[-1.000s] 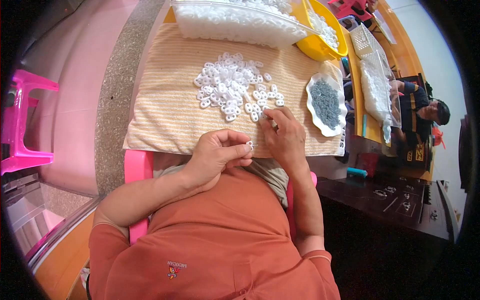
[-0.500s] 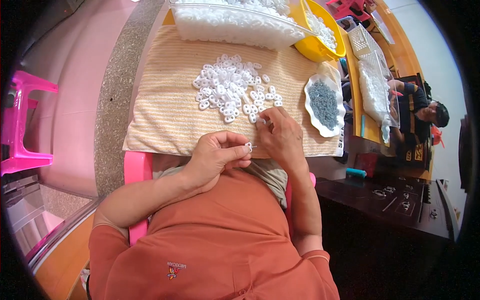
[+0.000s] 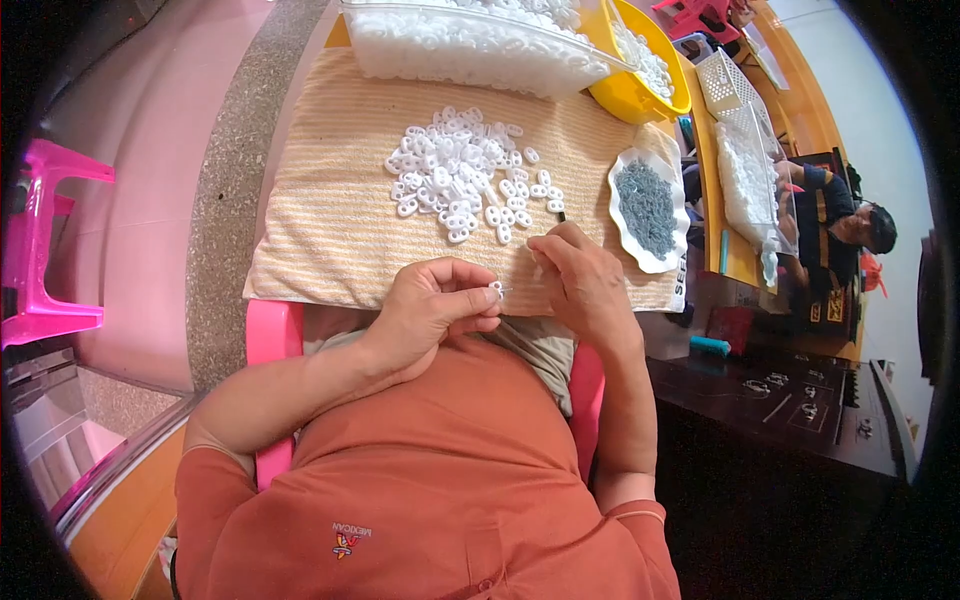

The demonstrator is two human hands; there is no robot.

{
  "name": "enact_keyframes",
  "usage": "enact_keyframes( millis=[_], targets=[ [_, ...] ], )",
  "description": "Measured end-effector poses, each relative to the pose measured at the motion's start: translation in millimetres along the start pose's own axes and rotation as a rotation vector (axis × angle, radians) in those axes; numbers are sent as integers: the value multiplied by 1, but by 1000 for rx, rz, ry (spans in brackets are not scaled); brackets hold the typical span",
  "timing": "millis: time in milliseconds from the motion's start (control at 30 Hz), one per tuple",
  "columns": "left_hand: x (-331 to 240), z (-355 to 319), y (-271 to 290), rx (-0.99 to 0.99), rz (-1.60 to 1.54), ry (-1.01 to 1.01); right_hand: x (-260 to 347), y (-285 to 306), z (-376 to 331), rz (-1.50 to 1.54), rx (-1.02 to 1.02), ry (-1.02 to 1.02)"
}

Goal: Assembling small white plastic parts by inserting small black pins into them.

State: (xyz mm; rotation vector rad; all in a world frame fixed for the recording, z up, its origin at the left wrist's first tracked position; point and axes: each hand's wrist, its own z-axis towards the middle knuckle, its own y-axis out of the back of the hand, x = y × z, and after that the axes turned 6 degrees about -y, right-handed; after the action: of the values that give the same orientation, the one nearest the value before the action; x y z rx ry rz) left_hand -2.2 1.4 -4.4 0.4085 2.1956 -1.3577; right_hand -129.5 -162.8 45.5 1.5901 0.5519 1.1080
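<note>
Between the thumb and fingertips of my left hand (image 3: pixel 437 305) is a small white two-hole plastic piece (image 3: pixel 496 288), with a thin metal bit jutting from its right side. My right hand (image 3: pixel 590 290) is a little to the right, apart from the piece, fingers curled and pinched together. A short dark end (image 3: pixel 561 216) shows just above its knuckles; what the fingers hold is hidden. Beyond both hands a loose pile of white two-hole pieces (image 3: pixel 445 165) lies on the striped towel (image 3: pixel 330 200). A scalloped white dish (image 3: pixel 619 205) of small grey metal parts stands right of the pile.
A clear bin (image 3: pixel 480 65) full of white pieces stands at the far edge, beside a yellow basin (image 3: pixel 680 95) with more. At right are another filled clear bin (image 3: pixel 745 185) and a co-worker (image 3: pixel 840 225). A pink stool (image 3: pixel 40 250) stands at left.
My right hand has moved back from the nearest loose white pieces, to the right and toward me. The dark end now shows above it. My left hand keeps its place and its pinch.
</note>
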Motion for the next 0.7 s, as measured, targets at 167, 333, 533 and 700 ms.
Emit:
enact_keyframes(
  millis=[167, 333, 533, 700],
  targets=[
    [0, 1, 0, 8, -5, -6, -8, -3, 6, -62, 1, 57],
    [-2, 0, -1, 6, -9, 6, -12, -10, 11, -29, 23, -14],
    [-2, 0, 0, 15, -15, -1, -9, -10, 8, -88, 0, 41],
    [0, 0, 0, 14, -8, -1, -7, -7, 7, -30, 52, 27]
  ],
)
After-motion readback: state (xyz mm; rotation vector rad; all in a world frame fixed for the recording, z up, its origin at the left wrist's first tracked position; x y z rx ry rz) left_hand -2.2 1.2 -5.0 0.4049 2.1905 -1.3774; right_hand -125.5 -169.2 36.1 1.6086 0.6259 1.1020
